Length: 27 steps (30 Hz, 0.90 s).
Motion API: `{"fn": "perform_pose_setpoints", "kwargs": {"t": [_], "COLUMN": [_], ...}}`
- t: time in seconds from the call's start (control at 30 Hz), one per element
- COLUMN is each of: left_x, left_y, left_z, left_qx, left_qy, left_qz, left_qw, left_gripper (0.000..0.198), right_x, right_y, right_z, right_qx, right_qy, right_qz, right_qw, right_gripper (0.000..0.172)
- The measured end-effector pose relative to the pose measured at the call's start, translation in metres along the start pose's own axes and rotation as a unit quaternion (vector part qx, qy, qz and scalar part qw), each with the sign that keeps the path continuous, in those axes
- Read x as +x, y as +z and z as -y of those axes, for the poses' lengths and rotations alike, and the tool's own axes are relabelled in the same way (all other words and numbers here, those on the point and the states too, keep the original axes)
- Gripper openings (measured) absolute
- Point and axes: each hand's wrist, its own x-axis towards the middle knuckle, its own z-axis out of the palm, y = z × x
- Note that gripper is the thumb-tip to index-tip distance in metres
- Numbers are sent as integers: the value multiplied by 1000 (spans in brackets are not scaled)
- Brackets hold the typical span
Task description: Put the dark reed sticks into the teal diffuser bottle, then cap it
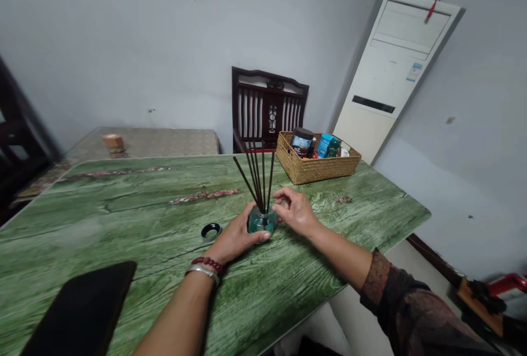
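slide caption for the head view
Left hand around a translucent teal bottle of thin dark sticks, right hand beside it.

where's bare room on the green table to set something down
Green table: broad bare patches lie left of the black ring, beyond the dark slab, and between the basket and the right forearm. It is crowded at the bottle and its sticks: left hand around it, right hand close by.

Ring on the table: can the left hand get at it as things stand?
Probably not just yet: the left hand is around the bottle. Nothing covers the ring, which lies close beside that hand, so freeing the fingers would likely be enough.
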Motion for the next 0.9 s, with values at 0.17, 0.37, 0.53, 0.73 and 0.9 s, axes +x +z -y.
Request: {"fn": "perform_pose_setpoints", "kwargs": {"t": [0.17, 0.37, 0.53, 0.73, 0.9], "left_x": [-1, -3, -5, -2, 10], "left_y": [-1, -2, -2, 4, 7], "left_z": [1, -1, -3, -12, -21], "left_qx": [13, 38, 36, 1, 0], "left_qy": [-25, -60, -91, -133, -156], "left_qz": [-6, -26, -54, -104, -128], "left_qw": [1000, 997, 994, 986, 980], "left_gripper": [68, 69, 67, 67, 62], "right_x": [-5, -19, -20, -13, -8], "right_y": [-23, -23, -20, -28, -32], "right_z": [-43, -84, -93, -105, -110], "right_qx": [-204, -262, -222, -160, -75], "right_qy": [53, 101, 106, 123, 148], "right_qz": [68, 88, 87, 80, 63], "right_qw": [975, 956, 965, 976, 984], "right_gripper": [13, 18, 16, 21, 24]}}
